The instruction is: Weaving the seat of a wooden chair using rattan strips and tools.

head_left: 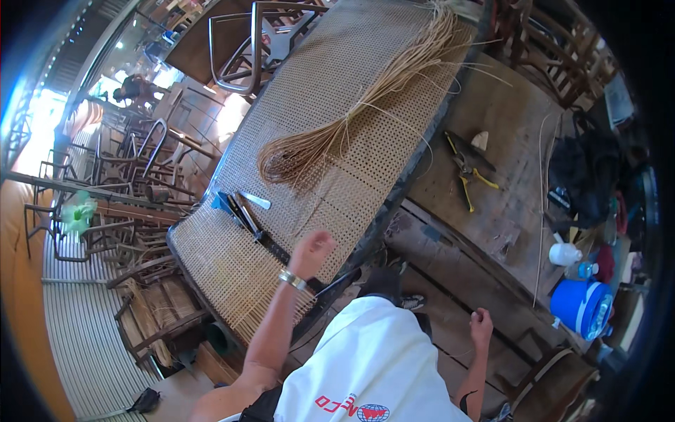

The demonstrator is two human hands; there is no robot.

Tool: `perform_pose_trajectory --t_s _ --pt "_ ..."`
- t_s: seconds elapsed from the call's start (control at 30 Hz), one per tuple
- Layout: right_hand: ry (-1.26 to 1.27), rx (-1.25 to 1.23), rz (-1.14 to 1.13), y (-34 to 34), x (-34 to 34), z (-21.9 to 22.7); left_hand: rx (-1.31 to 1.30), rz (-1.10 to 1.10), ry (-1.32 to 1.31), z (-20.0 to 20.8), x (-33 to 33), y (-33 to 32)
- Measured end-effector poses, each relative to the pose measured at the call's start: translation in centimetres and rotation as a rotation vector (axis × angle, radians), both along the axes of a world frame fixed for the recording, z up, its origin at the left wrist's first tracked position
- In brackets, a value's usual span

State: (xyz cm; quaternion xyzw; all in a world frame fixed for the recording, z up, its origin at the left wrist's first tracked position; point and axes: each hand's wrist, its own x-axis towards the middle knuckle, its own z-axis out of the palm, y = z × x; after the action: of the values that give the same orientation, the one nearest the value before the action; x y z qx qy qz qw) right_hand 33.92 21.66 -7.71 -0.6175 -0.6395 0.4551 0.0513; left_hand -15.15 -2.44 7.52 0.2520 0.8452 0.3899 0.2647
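Note:
My left hand (311,254), with a metal watch (292,280) at its wrist, is over the near part of a long woven cane panel (380,162). Its fingers are curled in, and whatever they may hold is hidden. Beside it on the weave lie dark, long tools (246,216), one with a blue end, and a small white-handled tool (255,200). A tied bundle of thin cane strands (302,155) stretches up the panel. Off to the right, my right hand (481,328) hangs low over the floor, its fingers closed; a faint thin line shows near it.
A wooden table (506,190) at right carries yellow-handled cutters (464,169), a black bag (580,169), a white bottle (564,254) and a blue jug (581,308). Chair frames (133,162) crowd the left, where another person (133,88) is far off. A chair (555,387) stands at lower right.

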Motion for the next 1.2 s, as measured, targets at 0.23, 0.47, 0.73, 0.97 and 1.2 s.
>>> perform_pose_trajectory --t_s 0.23,0.47,0.73,0.97,1.2 --pt "-0.154 0.172 0.159 -2.4 0.1 3.1 -0.082 0.198 0.704 -1.4 -24.4 3.6" --pt "-0.255 0.116 0.056 -5.9 -1.9 4.3 -0.400 -0.281 0.693 -0.6 -27.8 17.2" --pt "-0.149 0.110 -0.032 -8.0 -7.3 6.6 -0.571 -0.544 0.475 0.1 -27.3 25.7" --pt "-0.146 0.099 -0.065 -10.1 -6.3 6.0 -0.010 0.122 0.201 1.8 -28.8 28.3" --pt "-0.002 0.231 0.051 -7.0 -9.3 6.7 -0.147 -0.167 0.014 -6.4 -26.7 26.8"
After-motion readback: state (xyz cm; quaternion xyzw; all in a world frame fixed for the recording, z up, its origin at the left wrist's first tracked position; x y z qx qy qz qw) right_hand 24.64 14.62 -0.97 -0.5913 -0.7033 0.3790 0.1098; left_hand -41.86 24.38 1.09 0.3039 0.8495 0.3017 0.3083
